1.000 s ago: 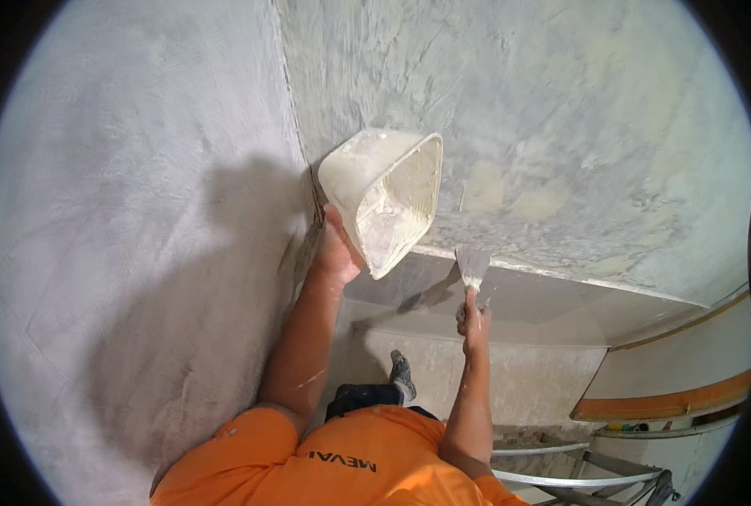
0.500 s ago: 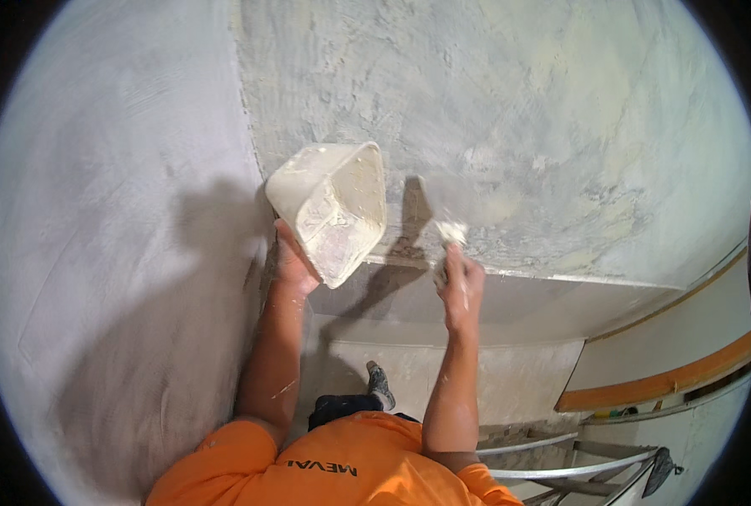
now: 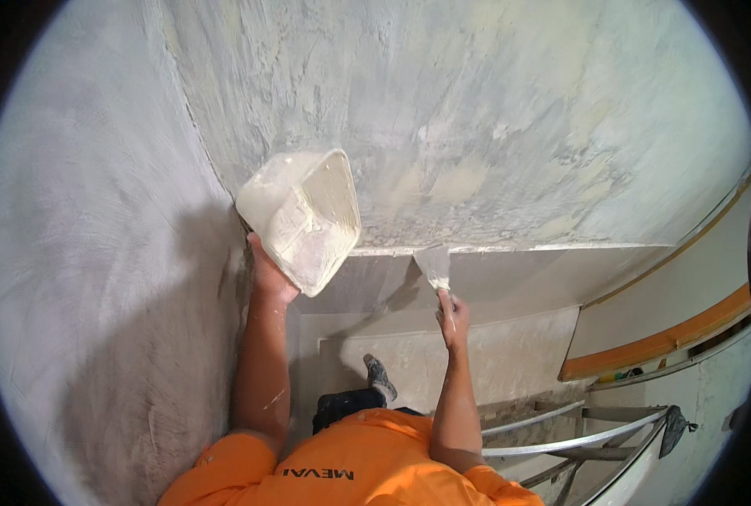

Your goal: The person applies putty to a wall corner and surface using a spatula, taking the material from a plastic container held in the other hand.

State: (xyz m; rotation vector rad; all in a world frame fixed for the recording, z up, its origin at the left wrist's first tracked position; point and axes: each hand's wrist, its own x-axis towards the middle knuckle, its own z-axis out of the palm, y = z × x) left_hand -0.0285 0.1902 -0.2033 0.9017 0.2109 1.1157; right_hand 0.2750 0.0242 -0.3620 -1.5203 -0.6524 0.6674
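Observation:
My left hand (image 3: 272, 274) is closed on a white plastic tub (image 3: 262, 198), gripping it from below and tilting its mouth to the right. Pale filler coats the tub's inner walls. In my right hand (image 3: 453, 320) is a putty knife (image 3: 434, 264), held by its handle with the fingers wrapped round it. Its broad blade points up and lies at the lower edge of the grey, patchily filled wall (image 3: 477, 126), where a pale ledge runs across. Some filler sits on the blade near the handle.
A smooth plastered wall (image 3: 97, 211) rises close on my left and meets the filled wall in a corner. At lower right stands a metal ladder-like frame (image 3: 552, 443) with a dark bag (image 3: 673, 430) on it. A curved orange-brown wooden edge (image 3: 662, 341) lies above that.
My right hand has brought the putty knife down from the wall's face to its lower edge, and the blade now shows clearly. The tub has shifted a little left in view.

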